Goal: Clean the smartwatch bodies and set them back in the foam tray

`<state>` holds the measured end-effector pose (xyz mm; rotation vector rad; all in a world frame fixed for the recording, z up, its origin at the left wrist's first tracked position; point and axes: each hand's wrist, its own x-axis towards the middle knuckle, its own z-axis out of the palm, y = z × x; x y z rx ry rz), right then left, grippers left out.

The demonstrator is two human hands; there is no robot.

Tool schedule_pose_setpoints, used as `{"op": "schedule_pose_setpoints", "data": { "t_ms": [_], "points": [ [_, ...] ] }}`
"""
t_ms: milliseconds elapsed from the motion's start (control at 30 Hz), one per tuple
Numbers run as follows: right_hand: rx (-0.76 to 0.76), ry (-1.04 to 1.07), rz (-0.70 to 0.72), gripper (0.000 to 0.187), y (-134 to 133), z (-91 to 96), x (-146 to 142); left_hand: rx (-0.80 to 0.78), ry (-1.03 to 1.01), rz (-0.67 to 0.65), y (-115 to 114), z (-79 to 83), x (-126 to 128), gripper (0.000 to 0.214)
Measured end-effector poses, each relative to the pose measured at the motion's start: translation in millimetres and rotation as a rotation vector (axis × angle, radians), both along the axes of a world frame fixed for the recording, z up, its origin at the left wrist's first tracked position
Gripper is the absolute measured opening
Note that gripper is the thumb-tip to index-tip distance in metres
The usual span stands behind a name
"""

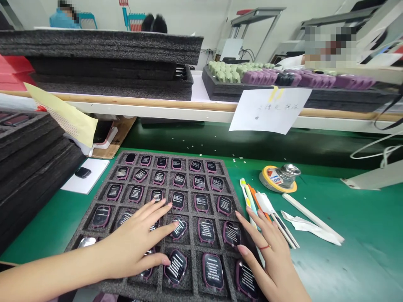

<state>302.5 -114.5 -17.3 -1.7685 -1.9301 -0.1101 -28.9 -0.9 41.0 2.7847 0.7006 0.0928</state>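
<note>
A dark grey foam tray [193,233] lies on the green bench, its square pockets holding several purple-framed smartwatch bodies [213,270] with white text lit on most screens. My left hand [143,233] reaches across the tray from the left, fingers spread over the watches near its middle. Its thumb tip is at a watch [175,266] in the front row. Along the tray's right edge rests my right hand [269,249], fingers apart and a thin red ring on one of them. Neither hand grips anything. Some watches are hidden beneath my left hand and forearm.
To the right lie toothbrushes [245,195], a white strip [313,218], crumpled tissue [310,226] and a tape roll with a metal-topped container [288,174]. Stacked foam trays [28,176] stand at left. A shelf [210,110] behind carries foam and watch cases [261,77]. Two people sit beyond.
</note>
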Motion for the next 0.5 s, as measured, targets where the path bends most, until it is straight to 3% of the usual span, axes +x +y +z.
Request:
{"op": "schedule_pose_setpoints", "data": {
  "t_ms": [500],
  "points": [
    [0.048, -0.073, 0.115, 0.055, -25.6, 8.1, -13.2, 0.060, -0.027, 0.001, -9.8, -6.5, -2.3, 0.071]
  ]
}}
